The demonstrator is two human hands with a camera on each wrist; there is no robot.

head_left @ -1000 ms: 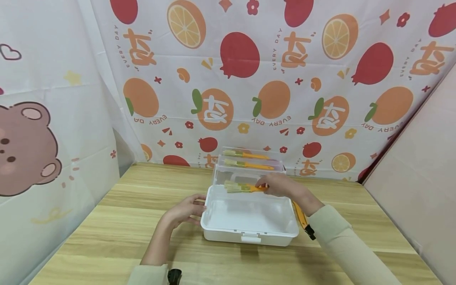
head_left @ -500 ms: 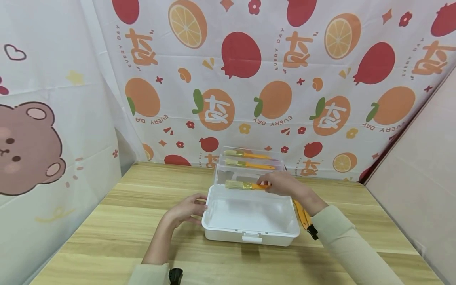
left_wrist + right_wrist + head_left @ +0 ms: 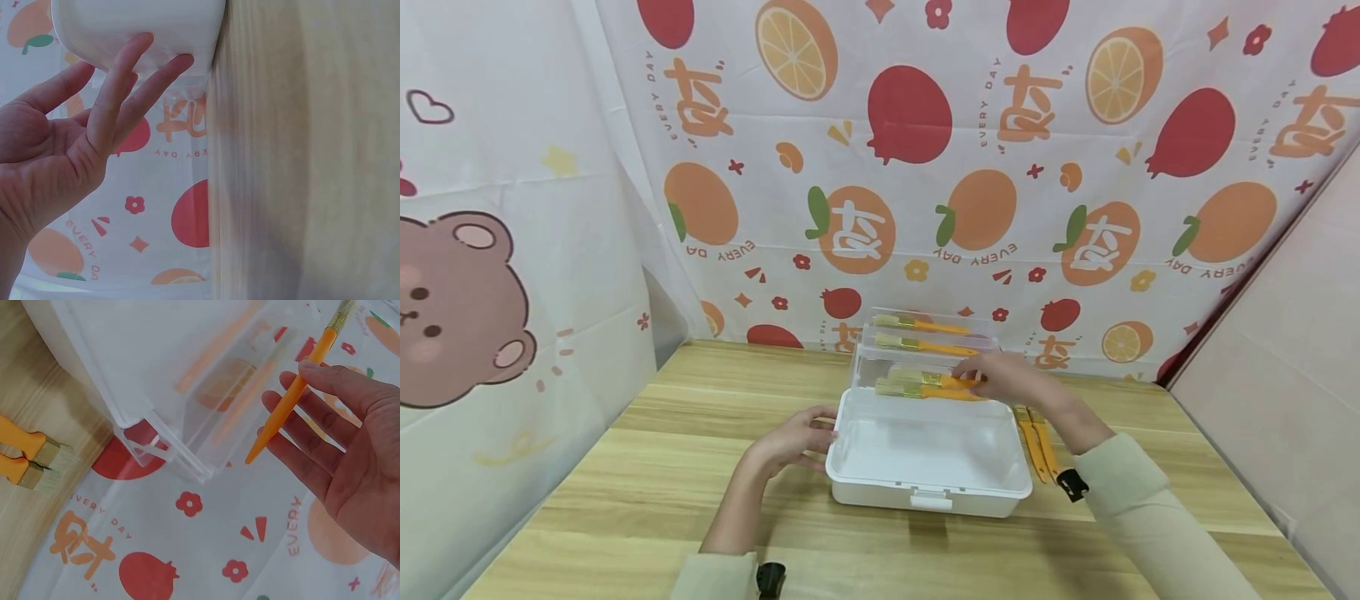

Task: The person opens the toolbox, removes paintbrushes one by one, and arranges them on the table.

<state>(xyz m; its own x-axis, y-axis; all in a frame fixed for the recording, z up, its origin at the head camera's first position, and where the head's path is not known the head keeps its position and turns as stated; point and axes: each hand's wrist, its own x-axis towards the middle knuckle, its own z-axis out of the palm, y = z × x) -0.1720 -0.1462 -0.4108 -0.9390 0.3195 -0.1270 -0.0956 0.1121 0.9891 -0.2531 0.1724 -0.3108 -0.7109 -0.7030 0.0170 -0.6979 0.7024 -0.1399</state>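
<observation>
My right hand (image 3: 1006,379) pinches a paintbrush (image 3: 951,381) by its orange handle, above the far side of an open white box (image 3: 928,500). In the right wrist view that paintbrush (image 3: 287,412) lies between thumb and fingers, its bristles cut off at the frame's top. Just below it in the head view, another paintbrush (image 3: 925,391) lies along the box's far edge. Two more, an upper paintbrush (image 3: 940,327) and a lower paintbrush (image 3: 925,344), sit at the raised clear lid. My left hand (image 3: 793,442) touches the box's left wall, fingers nearly straight in the left wrist view.
Two paintbrushes (image 3: 1037,450) lie side by side on the wooden table (image 3: 625,492), right of the box and partly under my right forearm. A fruit-print cloth (image 3: 910,208) hangs behind the table. A light cloth with a bear (image 3: 460,308) hangs at left.
My right hand has moved slightly up and right with its paintbrush, which now shows apart from the one below. The left hand keeps its place on the box.
</observation>
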